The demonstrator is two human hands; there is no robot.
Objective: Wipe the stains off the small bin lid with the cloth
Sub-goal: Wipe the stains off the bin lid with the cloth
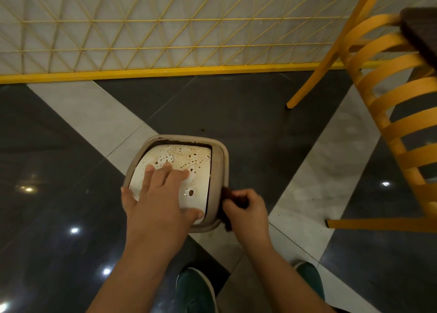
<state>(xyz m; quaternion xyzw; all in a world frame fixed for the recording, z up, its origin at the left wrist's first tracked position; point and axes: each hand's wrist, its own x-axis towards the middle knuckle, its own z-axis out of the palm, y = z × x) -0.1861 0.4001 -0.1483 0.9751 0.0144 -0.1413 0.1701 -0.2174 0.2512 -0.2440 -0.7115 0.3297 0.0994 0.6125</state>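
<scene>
**Bin Lid Cleaning: Bracing Hand Set, Cloth at the Right Rim**

The floor (pixel 248 114) of dark and pale polished tiles carries the work. A yellow lattice screen (pixel 165 28) closes the far side, and a yellow slatted chair (pixel 387 114) stands at the right, well apart from the bin.

The small bin (pixel 223 163) sits near the centre of the floor, seen from above, with only its beige rim visible around the lid. The lid (pixel 186 155), a white swing panel, fills the rim opening. Brown spots and droplets cover its far half; 1 larger spot lies near its right edge.

The left hand (pixel 158 194) lies flat on the near half of the lid, fingers spread wide, thumb hooked over the near left rim. It holds nothing. This placement probably keeps the swing panel from tipping and the bin from sliding under wiping pressure.

The right hand (pixel 246 208) is closed in a narrow grip on the cloth (pixel 228 195), a dark brown wad, pressed against the outer right side of the rim. The stains appear largely unwiped.

2 green shoes (pixel 194 286) stand at the near edge.
</scene>
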